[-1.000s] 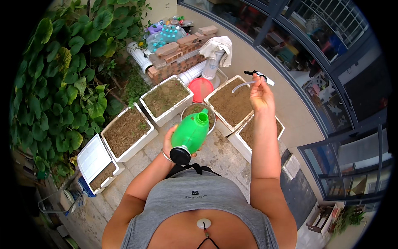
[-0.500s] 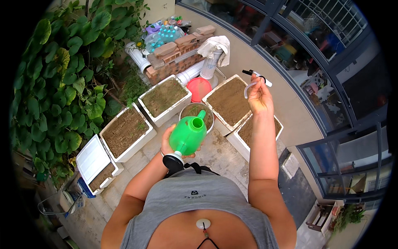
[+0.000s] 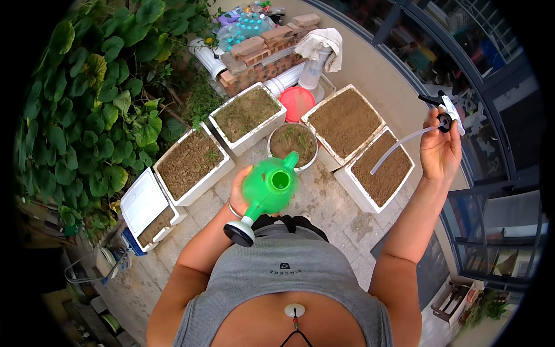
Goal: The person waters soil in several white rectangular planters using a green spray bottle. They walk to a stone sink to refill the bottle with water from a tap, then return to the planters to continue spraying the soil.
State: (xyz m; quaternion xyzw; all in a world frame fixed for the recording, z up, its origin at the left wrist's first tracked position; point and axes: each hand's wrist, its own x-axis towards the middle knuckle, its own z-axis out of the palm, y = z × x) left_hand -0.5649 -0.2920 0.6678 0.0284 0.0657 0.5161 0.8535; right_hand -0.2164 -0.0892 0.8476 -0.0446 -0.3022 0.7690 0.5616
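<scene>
To the left, leafy vines [image 3: 110, 98] crowd near a white box of soil [image 3: 205, 185], while at near centre our left hand [image 3: 237, 192] wraps around a green watering can [image 3: 267, 194], its mouth facing up, a round planter [image 3: 316, 155] just beyond it. At right, our raised right hand [image 3: 440, 153] pinches a black-and-white spray head [image 3: 444, 122], its clear tube [image 3: 399, 146] slanting down leftward.

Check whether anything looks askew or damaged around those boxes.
The white lid sits askew on the leftmost box, only partly covering its soil, and that box's near rim looks notched.
</scene>
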